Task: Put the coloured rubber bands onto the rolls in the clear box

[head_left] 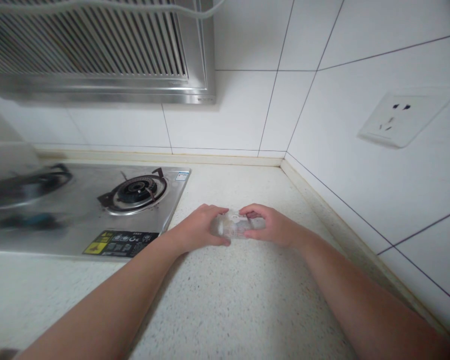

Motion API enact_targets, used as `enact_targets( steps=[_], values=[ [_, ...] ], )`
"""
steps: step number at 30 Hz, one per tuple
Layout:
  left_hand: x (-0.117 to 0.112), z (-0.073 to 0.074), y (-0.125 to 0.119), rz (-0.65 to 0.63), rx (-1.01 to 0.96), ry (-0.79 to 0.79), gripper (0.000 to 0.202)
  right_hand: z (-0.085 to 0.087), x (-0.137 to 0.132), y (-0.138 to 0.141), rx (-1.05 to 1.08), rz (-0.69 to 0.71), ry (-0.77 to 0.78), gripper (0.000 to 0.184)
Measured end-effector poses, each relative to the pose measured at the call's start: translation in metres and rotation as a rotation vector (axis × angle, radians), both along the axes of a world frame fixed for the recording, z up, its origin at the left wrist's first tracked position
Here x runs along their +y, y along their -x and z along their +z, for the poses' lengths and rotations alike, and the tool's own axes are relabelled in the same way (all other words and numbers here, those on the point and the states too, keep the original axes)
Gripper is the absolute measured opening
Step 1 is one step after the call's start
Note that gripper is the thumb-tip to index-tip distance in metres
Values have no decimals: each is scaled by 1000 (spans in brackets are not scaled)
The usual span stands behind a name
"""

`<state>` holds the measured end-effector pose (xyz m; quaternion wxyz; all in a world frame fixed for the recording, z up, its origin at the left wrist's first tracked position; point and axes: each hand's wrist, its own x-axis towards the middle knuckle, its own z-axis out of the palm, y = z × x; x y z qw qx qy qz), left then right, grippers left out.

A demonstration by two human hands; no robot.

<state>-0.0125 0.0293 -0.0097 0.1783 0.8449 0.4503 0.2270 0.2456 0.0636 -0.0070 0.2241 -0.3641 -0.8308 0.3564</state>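
A small clear see-through container [234, 228], seemingly plastic, is at the speckled countertop to the right of the stove. My left hand [199, 228] curls round its left end, thumb on the near side and fingers on the far side. From the opposite end my right hand [273, 226] grips it, with fingertips reaching over toward the middle. Pale markings show faintly on the container, too blurred to read. Its two ends are partly hidden by my hands. Whether it rests on the counter or is slightly raised, I cannot tell.
On the left lies a steel gas stove [86, 200] with a burner [138, 189] and a black-and-yellow label [122, 243]. A range hood [197, 90] overhangs it. White tiled walls meet behind the counter [228, 300], and a socket [407, 117] is on the right wall.
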Motion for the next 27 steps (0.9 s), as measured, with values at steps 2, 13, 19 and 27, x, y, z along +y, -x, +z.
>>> enact_targets(
  steps=[2, 13, 19, 27],
  values=[
    [0, 1, 0, -5, 6, -8, 80, 1, 1, 0, 4, -5, 28, 49],
    [0, 1, 0, 14, -10, -75, 49, -3, 4, 0, 42, 16, 82, 38],
    [-1, 5, -1, 12, -21, -69, 47, -6, 4, 0, 53, 13, 76, 34],
    [-3, 7, -2, 25, -120, 42, 43, -3, 2, 4, 47, 2, -43, 34]
  ],
)
